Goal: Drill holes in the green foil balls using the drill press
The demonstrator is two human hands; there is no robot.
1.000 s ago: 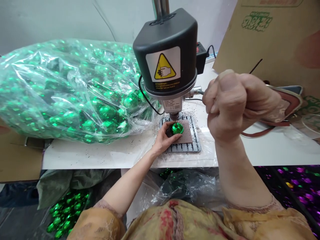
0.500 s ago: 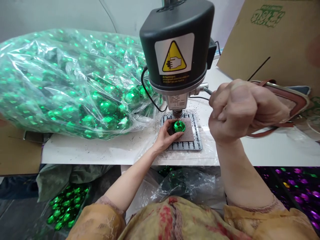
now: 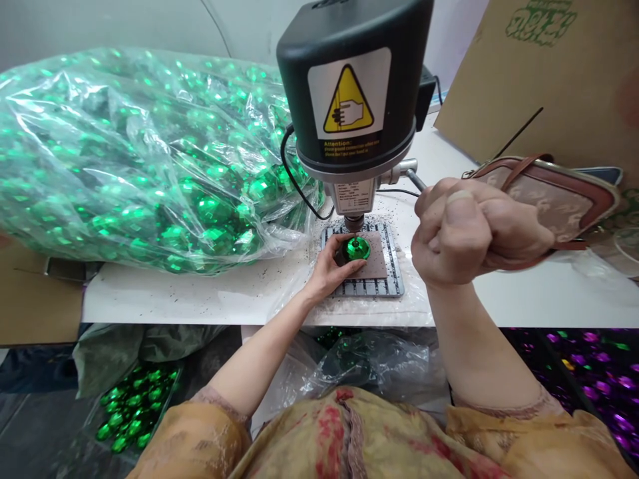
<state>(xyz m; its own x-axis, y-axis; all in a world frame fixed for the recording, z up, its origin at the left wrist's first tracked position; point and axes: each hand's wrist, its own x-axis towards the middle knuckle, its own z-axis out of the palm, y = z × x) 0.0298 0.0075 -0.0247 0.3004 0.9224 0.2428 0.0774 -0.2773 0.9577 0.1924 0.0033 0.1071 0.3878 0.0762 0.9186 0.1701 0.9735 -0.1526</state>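
Observation:
Under the chuck of a bench drill press (image 3: 357, 106), my left hand (image 3: 328, 267) grips a shiny green faceted bead (image 3: 358, 249) between thumb and fingers. The bead rests on a brown board (image 3: 377, 263) laid over the slotted metal base plate (image 3: 394, 283). The drill bit comes down at the bead's top centre; whether it has entered the bead I cannot tell. Off to the right and raised, my right hand (image 3: 464, 229) is closed in a fist around the drill press's feed lever (image 3: 414, 178). Most of the lever is hidden in the fist.
A large clear bag of green beads (image 3: 150, 166) lies left on the white table (image 3: 164, 299). Behind my right hand are a brown-trimmed purse (image 3: 559, 199) and a cardboard box (image 3: 544, 80). Below the table sit a container of green beads (image 3: 134, 406) and purple beads (image 3: 604, 379). Dark shavings surround the base.
My right hand has shifted slightly down and left with the lever. My left hand keeps the bead in place. The view has tilted a little.

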